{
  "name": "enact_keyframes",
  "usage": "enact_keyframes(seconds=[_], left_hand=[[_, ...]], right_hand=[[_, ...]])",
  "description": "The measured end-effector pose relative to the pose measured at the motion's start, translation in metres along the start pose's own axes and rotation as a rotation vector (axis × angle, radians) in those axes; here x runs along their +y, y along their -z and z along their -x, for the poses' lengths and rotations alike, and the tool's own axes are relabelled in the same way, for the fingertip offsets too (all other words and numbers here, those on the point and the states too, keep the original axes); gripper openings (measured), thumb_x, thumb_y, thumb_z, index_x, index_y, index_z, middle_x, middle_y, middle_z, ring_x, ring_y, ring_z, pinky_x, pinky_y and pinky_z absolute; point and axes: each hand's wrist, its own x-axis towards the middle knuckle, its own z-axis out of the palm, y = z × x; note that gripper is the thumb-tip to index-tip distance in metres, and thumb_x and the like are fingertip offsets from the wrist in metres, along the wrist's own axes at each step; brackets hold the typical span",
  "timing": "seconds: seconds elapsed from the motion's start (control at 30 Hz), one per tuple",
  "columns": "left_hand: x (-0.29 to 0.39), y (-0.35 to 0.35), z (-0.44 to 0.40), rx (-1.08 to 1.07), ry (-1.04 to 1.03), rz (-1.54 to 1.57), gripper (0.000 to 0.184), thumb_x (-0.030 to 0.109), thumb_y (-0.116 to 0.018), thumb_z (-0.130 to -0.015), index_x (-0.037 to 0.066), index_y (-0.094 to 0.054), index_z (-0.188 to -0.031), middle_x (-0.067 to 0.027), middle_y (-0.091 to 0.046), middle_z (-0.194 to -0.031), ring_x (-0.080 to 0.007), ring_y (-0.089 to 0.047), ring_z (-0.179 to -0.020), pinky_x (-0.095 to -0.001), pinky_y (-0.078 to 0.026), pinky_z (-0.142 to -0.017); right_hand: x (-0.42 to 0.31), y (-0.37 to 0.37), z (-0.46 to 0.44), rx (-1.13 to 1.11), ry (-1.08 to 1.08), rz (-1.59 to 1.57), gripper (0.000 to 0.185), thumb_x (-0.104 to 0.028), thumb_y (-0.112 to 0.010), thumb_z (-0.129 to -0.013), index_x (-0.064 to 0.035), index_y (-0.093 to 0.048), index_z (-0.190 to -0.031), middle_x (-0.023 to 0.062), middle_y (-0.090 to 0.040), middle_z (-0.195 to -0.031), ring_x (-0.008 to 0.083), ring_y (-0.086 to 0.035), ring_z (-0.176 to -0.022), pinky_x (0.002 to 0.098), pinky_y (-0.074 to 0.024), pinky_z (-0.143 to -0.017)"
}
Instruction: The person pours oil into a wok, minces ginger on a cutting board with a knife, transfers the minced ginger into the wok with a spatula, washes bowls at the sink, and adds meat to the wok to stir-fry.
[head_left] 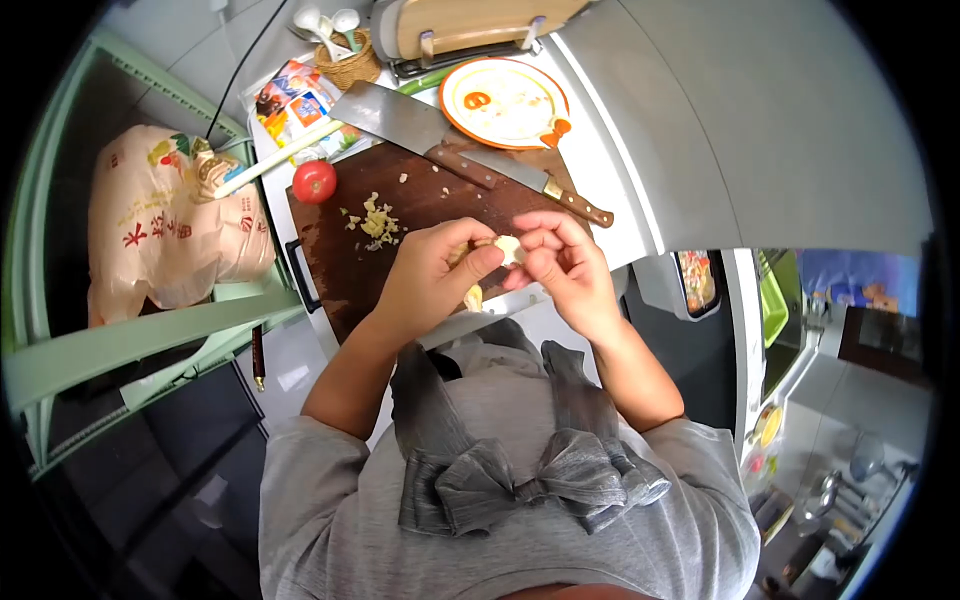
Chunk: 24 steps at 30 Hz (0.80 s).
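- The left hand [430,275] is over the near part of the dark brown rectangular chopping board [350,280], its thumb and forefinger closed on a small pale yellow-white piece [508,248]
- The right hand [575,265] is just right of that piece, fingers loosely curled and partly spread; whether its fingertips touch the piece I cannot tell
- A second pale yellowish lump [474,298] shows just below the left hand, at the near side; what supports it is unclear
- Left of the hands, and farther off, a loose heap of pale yellow-green chopped bits [378,222] lies on the board
- A round red tomato [315,182] sits at the board's far left
- A broad steel cleaver with a brown wooden handle [460,167] lies across the far side, handle towards the right
- Right of it, a narrower knife with a riveted brown handle [580,203] lies near the orange-rimmed white plate [515,115]
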Motion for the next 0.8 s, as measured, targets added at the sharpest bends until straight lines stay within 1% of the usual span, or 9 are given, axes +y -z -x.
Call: enact_keyframes(seconds=[0.13, 0.2, 0.27, 0.37, 0.47, 0.53, 0.6, 0.67, 0.8], left_hand=[[-0.003, 0.001, 0.006, -0.125, 0.053, 0.138, 0.022, 0.021, -0.058, -0.087, 0.0, -0.058, -0.084, -0.0009, -0.053, -0.064, -0.0041, -0.045, -0.057, -0.0213, -0.037, -0.051], [-0.011, 0.001, 0.008, -0.11, 0.068, 0.08, 0.022, 0.021, -0.057, -0.087, 0.0, -0.058, -0.083, -0.0025, -0.054, -0.064, -0.0063, -0.047, -0.057, -0.0229, -0.038, -0.051], [-0.034, 0.0, 0.012, -0.074, 0.082, 0.029, 0.021, 0.021, -0.056, -0.087, 0.0, -0.058, -0.083, -0.004, -0.055, -0.065, -0.0084, -0.05, -0.058, -0.0245, -0.039, -0.052], [-0.091, 0.002, 0.023, 0.101, 0.073, -0.396, 0.021, 0.025, -0.054, -0.084, 0.006, -0.062, -0.085, -0.0099, -0.059, -0.08, -0.0271, -0.058, -0.07, -0.0365, -0.045, -0.059], [-0.143, 0.0, 0.038, 0.151, 0.172, -0.751, 0.023, 0.03, -0.056, -0.083, 0.008, -0.062, -0.083, -0.009, -0.055, -0.082, -0.0278, -0.058, -0.07, -0.038, -0.046, -0.061], [-0.149, -0.007, 0.039, 0.166, 0.217, -0.841, 0.025, 0.034, -0.059, -0.079, 0.01, -0.061, -0.078, -0.0076, -0.052, -0.081, -0.0258, -0.056, -0.072, -0.0379, -0.046, -0.061], [-0.151, -0.009, 0.035, 0.229, 0.037, -1.049, 0.024, 0.034, -0.061, -0.077, 0.01, -0.061, -0.076, -0.0049, -0.051, -0.081, -0.0243, -0.052, -0.078, -0.0361, -0.043, -0.064], [-0.154, -0.005, 0.032, 0.218, 0.063, -1.098, 0.026, 0.036, -0.062, -0.075, 0.011, -0.06, -0.079, -0.0032, -0.05, -0.082, -0.0242, -0.048, -0.084, -0.0367, -0.04, -0.071], [-0.161, -0.004, 0.036, 0.355, 0.021, -0.964, 0.031, 0.035, -0.065, -0.072, 0.011, -0.056, -0.089, -0.0029, -0.052, -0.086, -0.0251, -0.046, -0.09, -0.0378, -0.035, -0.079]], right_hand=[[0.002, -0.009, 0.008, 0.019, 0.496, 0.74, 0.027, -0.004, -0.066, -0.077, 0.0, -0.057, -0.103, 0.0073, -0.06, -0.081, 0.0114, -0.06, -0.068, 0.0229, -0.0478, -0.058], [0.012, -0.015, 0.007, 0.112, 0.513, 0.743, 0.019, -0.006, -0.067, -0.076, -0.0003, -0.061, -0.093, 0.0097, -0.06, -0.076, 0.0168, -0.061, -0.067, 0.0249, -0.0479, -0.056], [0.036, -0.007, 0.001, 0.145, 0.478, 0.918, 0.019, -0.007, -0.067, -0.076, -0.0003, -0.06, -0.092, 0.0115, -0.06, -0.076, 0.022, -0.062, -0.068, 0.0279, -0.0481, -0.057], [0.079, 0.011, -0.013, 0.055, 0.34, 1.026, 0.021, -0.019, -0.065, -0.077, -0.0019, -0.062, -0.089, 0.014, -0.062, -0.082, 0.0301, -0.061, -0.072, 0.035, -0.049, -0.062], [0.1, 0.048, -0.033, 0.209, 0.294, 1.296, 0.025, -0.026, -0.065, -0.077, -0.0029, -0.063, -0.087, 0.0145, -0.062, -0.083, 0.0316, -0.061, -0.076, 0.0371, -0.049, -0.064], [0.103, 0.063, -0.054, 0.23, 0.328, 1.379, 0.021, -0.018, -0.065, -0.075, -0.0031, -0.059, -0.088, 0.0143, -0.061, -0.086, 0.0329, -0.059, -0.075, 0.0395, -0.0479, -0.065], [0.104, 0.075, -0.073, 0.202, 0.368, 1.46, 0.022, -0.015, -0.065, -0.074, -0.0041, -0.058, -0.092, 0.0132, -0.058, -0.089, 0.0325, -0.057, -0.08, 0.039, -0.0481, -0.067], [0.091, 0.086, -0.08, 0.262, 0.352, 1.625, 0.028, -0.017, -0.066, -0.072, -0.0045, -0.057, -0.096, 0.0139, -0.057, -0.094, 0.0318, -0.056, -0.084, 0.0398, -0.048, -0.069], [0.097, 0.142, -0.059, 0.371, -0.028, 1.773, 0.047, -0.021, -0.072, -0.069, -0.0072, -0.055, -0.11, 0.0138, -0.055, -0.094, 0.032, -0.056, -0.084, 0.0397, -0.0465, -0.074]])
